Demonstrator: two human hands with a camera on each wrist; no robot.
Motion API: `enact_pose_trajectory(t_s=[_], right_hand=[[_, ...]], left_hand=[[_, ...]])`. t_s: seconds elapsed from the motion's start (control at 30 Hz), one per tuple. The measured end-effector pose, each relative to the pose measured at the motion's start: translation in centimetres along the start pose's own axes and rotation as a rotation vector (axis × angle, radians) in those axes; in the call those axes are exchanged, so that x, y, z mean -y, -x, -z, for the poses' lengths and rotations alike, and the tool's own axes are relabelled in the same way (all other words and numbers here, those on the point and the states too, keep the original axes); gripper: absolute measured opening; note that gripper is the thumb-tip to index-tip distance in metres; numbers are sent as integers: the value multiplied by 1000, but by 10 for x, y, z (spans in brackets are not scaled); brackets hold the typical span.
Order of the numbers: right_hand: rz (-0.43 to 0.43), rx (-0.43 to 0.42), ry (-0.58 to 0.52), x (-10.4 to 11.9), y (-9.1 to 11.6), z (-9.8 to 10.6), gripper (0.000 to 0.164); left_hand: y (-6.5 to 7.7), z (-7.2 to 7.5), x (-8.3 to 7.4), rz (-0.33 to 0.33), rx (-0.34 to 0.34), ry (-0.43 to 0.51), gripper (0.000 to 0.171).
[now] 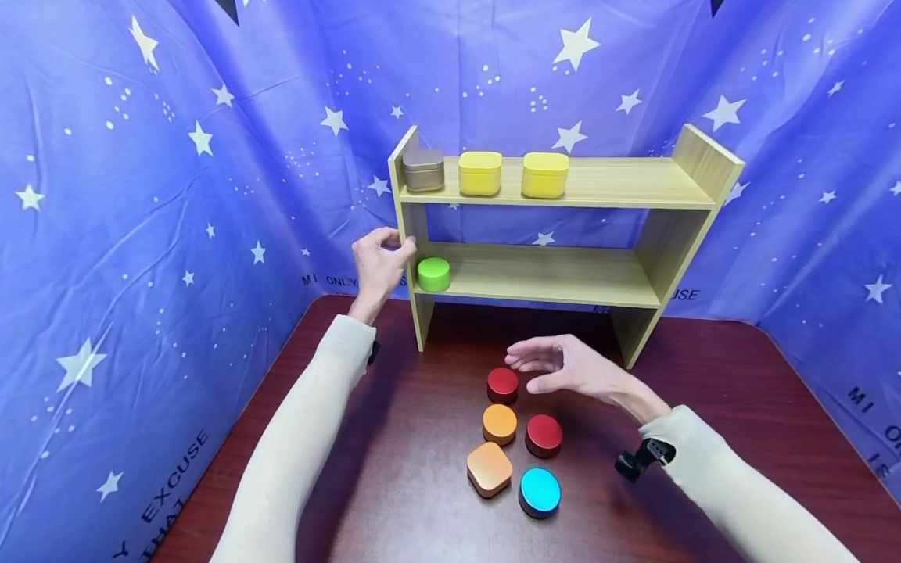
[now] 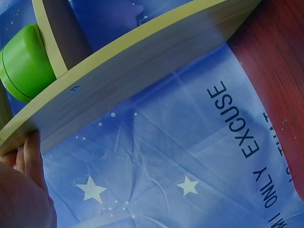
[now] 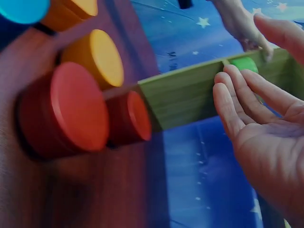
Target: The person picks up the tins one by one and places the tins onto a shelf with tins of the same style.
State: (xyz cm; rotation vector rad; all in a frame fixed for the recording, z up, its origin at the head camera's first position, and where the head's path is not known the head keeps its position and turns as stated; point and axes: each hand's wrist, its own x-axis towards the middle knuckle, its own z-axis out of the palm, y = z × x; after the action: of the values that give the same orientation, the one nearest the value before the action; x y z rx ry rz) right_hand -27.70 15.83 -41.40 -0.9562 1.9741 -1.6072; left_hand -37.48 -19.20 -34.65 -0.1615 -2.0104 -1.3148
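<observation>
My left hand grips the left side panel of a two-tier wooden shelf; in the left wrist view its fingers lie against the panel's outer face. Just inside that panel, a green round tin stands on the lower board. My right hand hovers over the table with fingers loosely bent and nothing between them. Nearest to it is a red round tin. A second red round tin, an orange round tin, an orange square tin and a blue round tin stand closer to me.
On the upper board are a grey-brown square tin at the left end and two yellow square tins, one left and one right. A blue star-printed cloth surrounds the dark red table on the back and sides.
</observation>
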Motion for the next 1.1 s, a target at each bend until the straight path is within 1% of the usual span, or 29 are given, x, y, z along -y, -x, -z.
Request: enact_pose_trajectory(t_s=[0.13, 0.2, 0.4, 0.53, 0.63, 0.87, 1.1], right_hand=[[-39, 28, -5, -8, 2, -12, 63], [-40, 47, -12, -11, 2, -18, 65], [10, 110, -41, -23, 2, -32, 66], [-14, 137, -42, -31, 4, -39, 65], [-31, 155, -6, -33, 5, -44, 66], [-60, 165, 187, -35, 7, -58, 67], [-56, 148, 271, -38, 8, -67, 67]], left_hand=[[0, 0, 0, -5, 1, -3, 21], [0, 0, 0, -6, 0, 2, 21], [0, 1, 0, -9, -6, 9, 21], [0, 1, 0, -11, -9, 8, 20], [0, 1, 0, -8, -11, 9, 20], [0, -1, 2, -8, -8, -7, 21], [0, 0, 2, -4, -3, 2, 21]])
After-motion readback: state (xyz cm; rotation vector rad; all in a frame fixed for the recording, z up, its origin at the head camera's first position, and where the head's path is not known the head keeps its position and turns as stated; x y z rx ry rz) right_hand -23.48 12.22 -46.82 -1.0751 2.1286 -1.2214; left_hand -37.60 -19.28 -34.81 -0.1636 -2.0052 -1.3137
